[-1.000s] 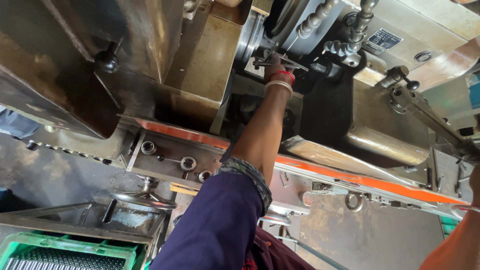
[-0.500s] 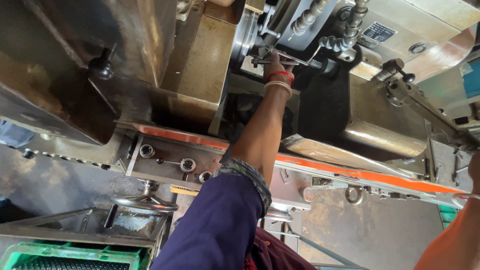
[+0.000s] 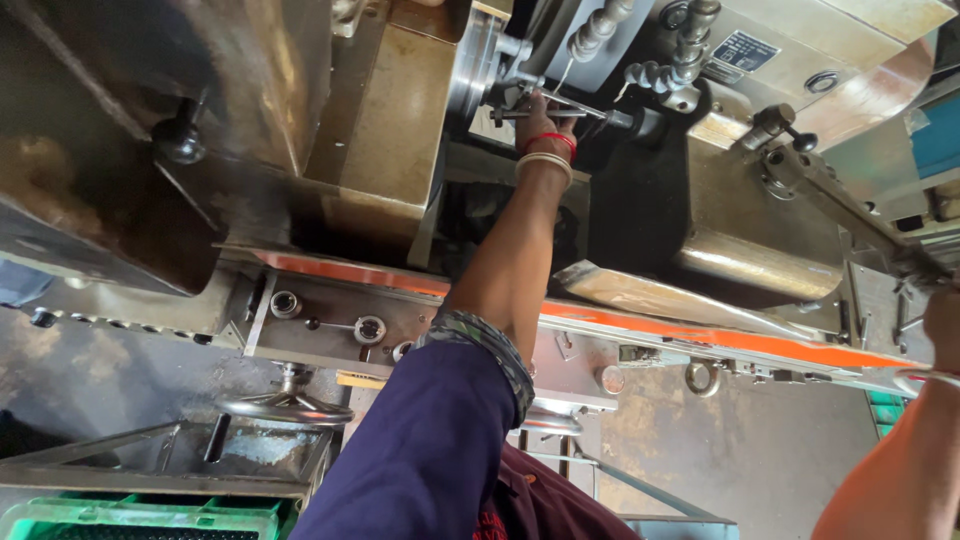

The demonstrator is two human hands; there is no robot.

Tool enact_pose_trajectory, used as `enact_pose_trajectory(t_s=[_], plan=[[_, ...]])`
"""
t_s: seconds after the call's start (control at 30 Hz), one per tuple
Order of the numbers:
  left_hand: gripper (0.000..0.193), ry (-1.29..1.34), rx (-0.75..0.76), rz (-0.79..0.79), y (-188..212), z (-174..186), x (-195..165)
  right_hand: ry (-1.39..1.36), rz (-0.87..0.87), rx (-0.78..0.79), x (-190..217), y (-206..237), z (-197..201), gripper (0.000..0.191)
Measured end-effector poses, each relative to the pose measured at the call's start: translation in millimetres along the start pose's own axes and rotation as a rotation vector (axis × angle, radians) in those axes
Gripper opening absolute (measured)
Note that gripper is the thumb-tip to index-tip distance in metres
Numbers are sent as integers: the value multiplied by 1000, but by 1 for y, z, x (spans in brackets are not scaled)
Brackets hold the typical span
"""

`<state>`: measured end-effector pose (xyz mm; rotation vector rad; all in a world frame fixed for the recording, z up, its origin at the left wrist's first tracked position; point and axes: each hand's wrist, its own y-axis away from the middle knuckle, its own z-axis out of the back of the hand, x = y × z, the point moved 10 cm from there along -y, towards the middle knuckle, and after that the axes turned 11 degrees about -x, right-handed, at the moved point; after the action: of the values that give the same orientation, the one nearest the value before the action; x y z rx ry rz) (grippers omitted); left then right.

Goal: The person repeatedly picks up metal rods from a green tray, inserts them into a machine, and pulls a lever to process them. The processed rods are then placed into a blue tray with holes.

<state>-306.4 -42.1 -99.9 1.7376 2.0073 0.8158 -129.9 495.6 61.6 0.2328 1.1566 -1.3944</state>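
Left hand (image 3: 540,118) is clenched on thin metal rod (image 3: 565,108) at machine head (image 3: 480,70); rod prob. stiff, light, oily, best gripped mid-shaft. Right hand (image 3: 942,325): grip can't tell.

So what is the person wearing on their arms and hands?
The left arm has a dark blue sleeve pushed up, with a patterned grey-green cuff. At the wrist sit a red band and pale bangles. The left hand is bare, no glove. The right arm is bare, with a thin bangle at the wrist.
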Motion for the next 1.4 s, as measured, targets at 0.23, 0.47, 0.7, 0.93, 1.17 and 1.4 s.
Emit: enact_pose_trajectory(t_s=[0.23, 0.47, 0.7, 0.93, 1.17, 1.4], plan=[[26, 70, -25, -26, 11, -2, 2, -481, -242, -193, -1, 32, 82, 36], [27, -70, 21, -5, 25, 7, 6, -443, -326, -176, -36, 73, 55, 50], [26, -71, 102, -3, 61, 22, -13, -271, -486, 139, -51, 70, 42, 75], [24, 103, 111, 20, 47, -6, 1, -154, -491, 186, -46, 54, 49, 83], [26, 60, 62, -17, 32, 9, -4, -82, -490, 170, -42, 67, 39, 80], [25, 5, -10, 10, 32, 19, 10, -288, -384, 84, -46, 79, 33, 62]])
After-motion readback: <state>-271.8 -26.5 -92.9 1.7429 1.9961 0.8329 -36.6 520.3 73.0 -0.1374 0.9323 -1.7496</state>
